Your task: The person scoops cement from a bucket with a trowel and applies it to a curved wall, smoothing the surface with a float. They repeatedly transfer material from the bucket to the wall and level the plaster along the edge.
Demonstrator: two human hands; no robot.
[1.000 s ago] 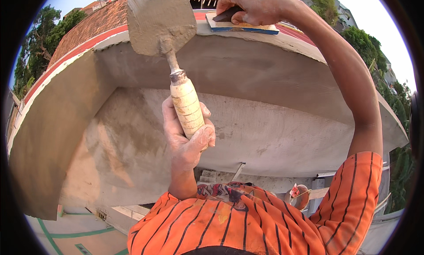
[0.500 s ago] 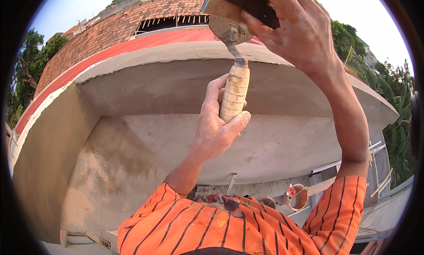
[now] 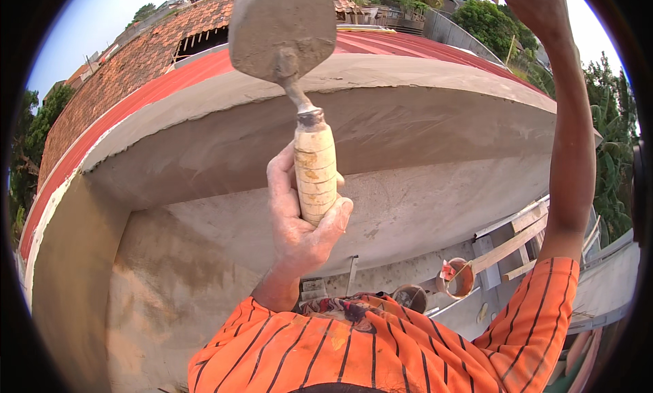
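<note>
My left hand (image 3: 289, 223) is closed around the pale, ringed wooden handle of a trowel (image 3: 315, 172). The trowel stands nearly upright, with its mortar-smeared metal blade raised in front of the red roof edge. Up at the top right, my right hand (image 3: 534, 5) is partly cut off by the edge of the view. Its fingers are mostly out of sight, so whatever it holds cannot be seen. Behind the trowel runs a grey plastered band (image 3: 408, 124), with a pale plastered surface (image 3: 422, 202) below it.
A red metal roof (image 3: 401, 49) borders the plastered band, and a tiled roof (image 3: 129, 73) lies beyond it. Lower down are two buckets, one reddish (image 3: 461, 279) and one greyish (image 3: 410, 298), beside wooden planks (image 3: 510, 247). Trees (image 3: 483, 25) stand at the far right.
The trowel and my left hand have shifted left and slightly down. My right hand, earlier gripping a dark-handled flat tool against the trowel blade, has moved away up and right. The view has shifted too.
</note>
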